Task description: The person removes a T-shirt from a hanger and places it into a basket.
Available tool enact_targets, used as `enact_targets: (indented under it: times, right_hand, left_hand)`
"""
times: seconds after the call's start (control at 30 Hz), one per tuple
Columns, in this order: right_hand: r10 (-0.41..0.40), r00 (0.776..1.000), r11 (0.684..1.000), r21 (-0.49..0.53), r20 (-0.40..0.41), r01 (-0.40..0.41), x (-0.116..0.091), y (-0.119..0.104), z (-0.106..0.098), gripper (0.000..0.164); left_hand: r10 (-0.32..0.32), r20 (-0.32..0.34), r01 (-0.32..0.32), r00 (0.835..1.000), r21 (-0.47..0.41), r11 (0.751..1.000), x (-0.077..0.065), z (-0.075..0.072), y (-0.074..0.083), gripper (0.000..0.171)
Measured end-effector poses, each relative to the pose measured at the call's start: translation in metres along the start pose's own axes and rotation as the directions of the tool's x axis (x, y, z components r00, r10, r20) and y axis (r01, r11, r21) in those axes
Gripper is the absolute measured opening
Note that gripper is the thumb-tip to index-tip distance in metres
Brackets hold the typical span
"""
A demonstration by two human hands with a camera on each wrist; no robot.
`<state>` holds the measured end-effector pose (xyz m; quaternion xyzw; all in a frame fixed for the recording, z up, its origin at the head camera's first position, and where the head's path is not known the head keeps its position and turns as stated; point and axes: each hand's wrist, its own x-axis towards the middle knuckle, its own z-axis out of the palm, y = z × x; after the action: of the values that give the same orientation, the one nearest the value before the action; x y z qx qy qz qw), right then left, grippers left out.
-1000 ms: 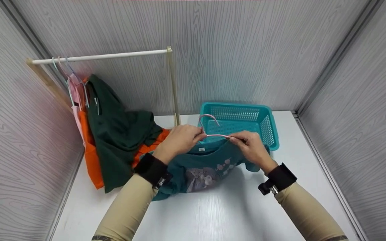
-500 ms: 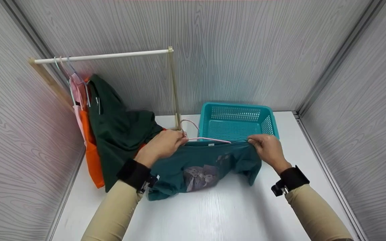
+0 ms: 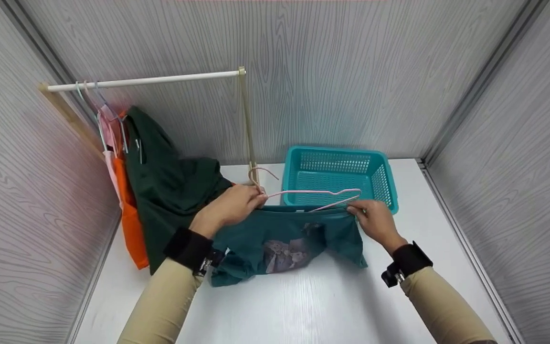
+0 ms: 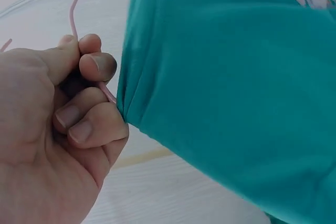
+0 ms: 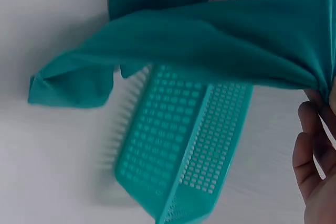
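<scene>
My left hand [image 3: 232,208] grips a pink wire hanger [image 3: 303,192] just below its hook. In the left wrist view its curled fingers also lie against the gathered neckline of a teal T-shirt [image 4: 210,93]. My right hand [image 3: 375,222] pinches the other side of that neckline, stretching it sideways. The hanger's right end sticks out above the collar, close to the right fingertips, and its lower bar slopes down into the neck opening. The hanger's left part is hidden by hand and cloth. A printed picture shows on the shirt front, which hangs down to the table.
A teal plastic basket [image 3: 334,150] stands just behind the shirt. On the left, a rack with a white rail [image 3: 170,79] bears several hangers with pink, orange and dark green clothes [image 3: 170,191]; the green one spreads close to my left hand. Walls enclose the white table [image 3: 294,310].
My hands have spread apart, the left moving left with the hanger. My right hand has let go of the hanger and pinches the neckline. The hanger's right end has come up above the collar.
</scene>
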<state>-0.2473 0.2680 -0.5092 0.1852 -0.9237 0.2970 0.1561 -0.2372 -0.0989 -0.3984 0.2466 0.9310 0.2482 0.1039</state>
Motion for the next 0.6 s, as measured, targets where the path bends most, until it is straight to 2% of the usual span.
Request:
enact_targets:
  times: [0.13, 0.23, 0.37, 0.6]
  right_hand:
    - [0.038, 0.999, 0.992, 0.118, 0.021, -0.04, -0.001, -0.013, 0.012, 0.018]
    - [0.045, 0.996, 0.983, 0.174, 0.072, -0.057, 0.0, -0.024, 0.02, 0.02]
    - [-0.006, 0.986, 0.979, 0.204, 0.165, -0.028, 0.001, -0.037, 0.033, 0.021]
    - [-0.139, 0.951, 0.961, 0.269, 0.275, 0.063, -0.002, -0.059, 0.062, 0.021]
  left_hand:
    - [-0.018, -0.018, 0.017, 1.0, -0.072, 0.997, 0.006, 0.002, 0.005, 0.036]
    - [-0.01, -0.034, 0.007, 0.999, -0.095, 0.995, 0.011, 0.004, 0.008, 0.036]
    - [0.021, -0.06, -0.028, 0.998, -0.117, 0.993, 0.02, 0.006, 0.013, 0.036]
    - [0.052, -0.088, -0.063, 0.995, -0.131, 0.989, 0.032, 0.013, 0.022, 0.038]
